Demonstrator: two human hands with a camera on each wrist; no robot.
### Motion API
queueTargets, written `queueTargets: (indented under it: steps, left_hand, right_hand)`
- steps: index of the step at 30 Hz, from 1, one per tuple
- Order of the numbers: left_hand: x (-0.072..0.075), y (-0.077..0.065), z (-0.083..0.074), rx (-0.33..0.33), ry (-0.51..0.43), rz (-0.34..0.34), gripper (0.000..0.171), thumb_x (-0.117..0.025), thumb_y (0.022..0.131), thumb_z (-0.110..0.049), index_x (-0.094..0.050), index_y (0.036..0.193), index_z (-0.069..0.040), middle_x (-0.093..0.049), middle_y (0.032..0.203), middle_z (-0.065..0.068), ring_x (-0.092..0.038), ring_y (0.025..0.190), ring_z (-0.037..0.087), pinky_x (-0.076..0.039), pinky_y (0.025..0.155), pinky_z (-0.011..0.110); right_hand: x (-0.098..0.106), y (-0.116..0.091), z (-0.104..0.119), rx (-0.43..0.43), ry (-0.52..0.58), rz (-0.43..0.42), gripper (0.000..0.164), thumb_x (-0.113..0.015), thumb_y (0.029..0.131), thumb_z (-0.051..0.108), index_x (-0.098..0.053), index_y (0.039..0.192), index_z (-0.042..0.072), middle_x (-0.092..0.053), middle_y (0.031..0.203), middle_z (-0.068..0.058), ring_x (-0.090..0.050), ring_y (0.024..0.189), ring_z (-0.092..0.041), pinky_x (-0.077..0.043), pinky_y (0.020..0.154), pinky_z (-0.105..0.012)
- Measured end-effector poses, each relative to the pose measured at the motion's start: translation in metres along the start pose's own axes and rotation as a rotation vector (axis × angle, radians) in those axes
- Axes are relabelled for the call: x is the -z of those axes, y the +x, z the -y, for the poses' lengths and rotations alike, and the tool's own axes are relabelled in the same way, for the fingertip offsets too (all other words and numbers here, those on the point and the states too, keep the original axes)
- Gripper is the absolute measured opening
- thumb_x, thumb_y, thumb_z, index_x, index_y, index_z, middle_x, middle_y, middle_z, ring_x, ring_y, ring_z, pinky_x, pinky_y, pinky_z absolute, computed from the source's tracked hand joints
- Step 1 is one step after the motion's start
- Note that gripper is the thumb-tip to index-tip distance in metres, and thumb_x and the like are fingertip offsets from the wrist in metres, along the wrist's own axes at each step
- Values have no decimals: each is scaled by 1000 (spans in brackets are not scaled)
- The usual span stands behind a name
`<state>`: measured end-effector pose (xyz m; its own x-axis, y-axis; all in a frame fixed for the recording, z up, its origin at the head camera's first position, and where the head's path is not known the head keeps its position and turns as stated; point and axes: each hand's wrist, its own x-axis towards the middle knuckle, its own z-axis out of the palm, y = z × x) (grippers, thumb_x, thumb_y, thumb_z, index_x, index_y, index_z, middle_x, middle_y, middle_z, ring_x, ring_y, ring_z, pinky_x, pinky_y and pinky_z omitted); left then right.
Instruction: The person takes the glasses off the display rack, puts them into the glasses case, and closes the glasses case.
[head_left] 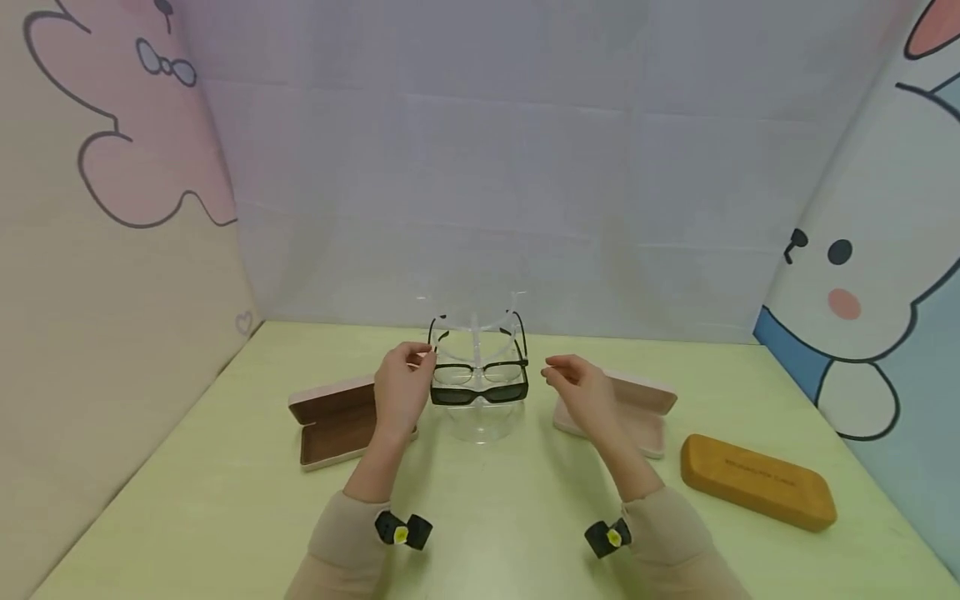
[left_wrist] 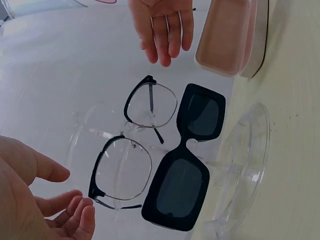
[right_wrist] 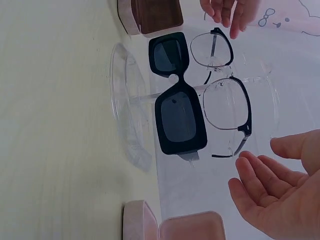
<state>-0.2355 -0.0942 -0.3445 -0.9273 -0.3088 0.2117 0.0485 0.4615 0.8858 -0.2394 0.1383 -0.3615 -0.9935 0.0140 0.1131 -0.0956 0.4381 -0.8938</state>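
Observation:
A clear display stand (head_left: 480, 429) holds two pairs of glasses, one above the other. The upper pair is half-rim eyeglasses (left_wrist: 102, 160) with clear lenses and dark brows; below sit black sunglasses (head_left: 480, 395). My left hand (head_left: 405, 385) is at the left side of the eyeglasses, its fingertips close to the frame's corner; whether they touch it I cannot tell. Thumb and fingers stand apart there. To the right of the stand, my right hand (head_left: 583, 392) hovers with its fingers loosely extended and holds nothing. A gap separates its fingertips (right_wrist: 243, 162) from the eyeglasses.
Behind my left hand lies an opened case (head_left: 337, 437) with a brown inside. Another opened case (head_left: 645, 425), pink inside, is behind my right forearm. A closed mustard-yellow case (head_left: 757, 482) rests at the right. A pale cloth backdrop (head_left: 480, 183) rises behind the table.

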Motion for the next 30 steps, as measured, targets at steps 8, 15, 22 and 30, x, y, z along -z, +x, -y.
queueTargets:
  steps: [8, 15, 22, 30]
  left_hand:
    - [-5, 10, 18, 107, -12, 20, 36, -54, 88, -25, -55, 117, -5, -60, 97, 13, -58, 70, 22, -41, 54, 24]
    - [-9, 13, 28, 122, -82, 55, 27, -53, 90, -26, -64, 102, -4, -62, 82, 11, -62, 59, 21, -48, 52, 23]
    - [-9, 16, 31, 165, -187, 100, 26, -53, 90, -21, -64, 98, 1, -63, 78, 13, -56, 51, 8, -54, 58, 30]
    - [0, 18, 23, 285, -400, 197, 29, -53, 91, -17, -60, 107, 6, -57, 81, 9, -56, 61, 12, -52, 60, 21]
  right_hand:
    - [-13, 13, 11, -41, -2, -5, 33, -53, 92, 28, -58, 118, 8, -65, 106, -10, -60, 98, -22, -47, 83, -39]
    - [-20, 17, 13, -3, -66, -58, 30, -53, 92, 27, -60, 114, 8, -69, 97, -10, -64, 90, -22, -47, 73, -34]
    - [-26, 23, 12, -55, -24, -73, 26, -58, 89, 23, -63, 109, 7, -70, 88, -9, -67, 83, -21, -41, 66, -25]
    - [-25, 24, 16, -56, 60, -89, 25, -60, 87, 20, -63, 108, 6, -70, 90, -11, -67, 83, -21, -45, 72, -28]
